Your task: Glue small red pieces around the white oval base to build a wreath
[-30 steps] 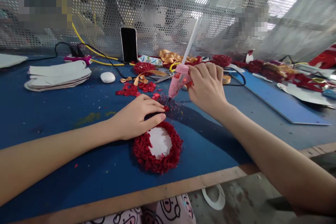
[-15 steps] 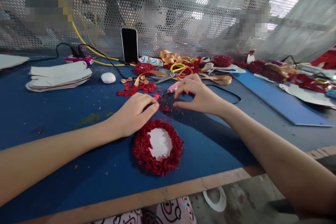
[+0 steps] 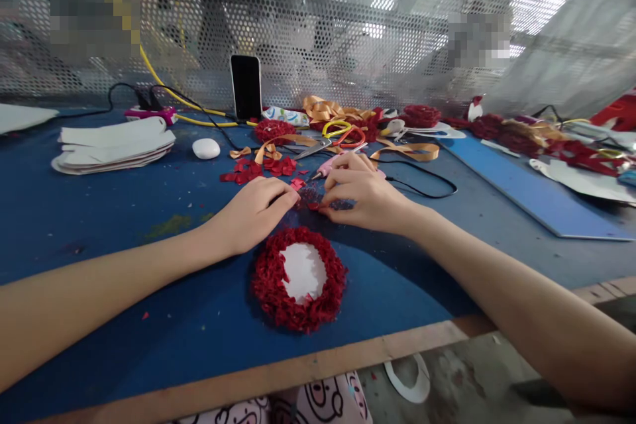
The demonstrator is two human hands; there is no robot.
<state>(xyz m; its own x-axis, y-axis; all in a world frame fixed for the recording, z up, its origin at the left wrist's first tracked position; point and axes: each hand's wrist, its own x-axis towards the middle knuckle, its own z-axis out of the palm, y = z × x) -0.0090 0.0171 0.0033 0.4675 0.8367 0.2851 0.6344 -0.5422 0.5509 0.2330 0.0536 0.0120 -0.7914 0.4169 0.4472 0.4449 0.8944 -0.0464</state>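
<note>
Blue table [image 3: 149, 331]: my right hand [image 3: 364, 196] partly hides a glue gun [image 3: 326, 167] and touches a red scrap [image 3: 314, 206]; my curled left hand [image 3: 252, 213] is nearby. Whether either grips, I can't tell. The wreath [image 3: 298, 315] lies nearer me.

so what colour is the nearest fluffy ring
The ring is deep red, clearest in the head view.

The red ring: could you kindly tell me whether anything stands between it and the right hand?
Nothing visible does; blue tabletop shows between the ring and the right hand, which is at a red scrap.
</note>
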